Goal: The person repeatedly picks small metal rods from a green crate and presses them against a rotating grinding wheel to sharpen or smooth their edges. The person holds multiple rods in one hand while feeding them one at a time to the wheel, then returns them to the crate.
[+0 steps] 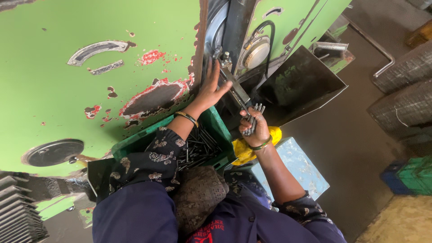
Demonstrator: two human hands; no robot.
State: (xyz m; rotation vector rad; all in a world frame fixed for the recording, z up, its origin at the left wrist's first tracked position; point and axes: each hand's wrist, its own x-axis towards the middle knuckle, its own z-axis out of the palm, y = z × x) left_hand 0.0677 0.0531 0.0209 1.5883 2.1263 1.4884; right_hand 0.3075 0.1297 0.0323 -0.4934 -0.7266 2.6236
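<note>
My left hand reaches up to the green machine, fingers spread against a slanted metal bar in the dark gap beside the peeling panel. My right hand is closed around a small bundle of thin metal rods, held upright just below that bar. Under my left forearm sits a green plastic crate holding several dark metal rods. Both wrists wear bangles.
A dark metal chute juts from the machine on the right. A yellow cloth lies on a pale blue box. Grey stacked trays and green and blue crates stand on the floor at right.
</note>
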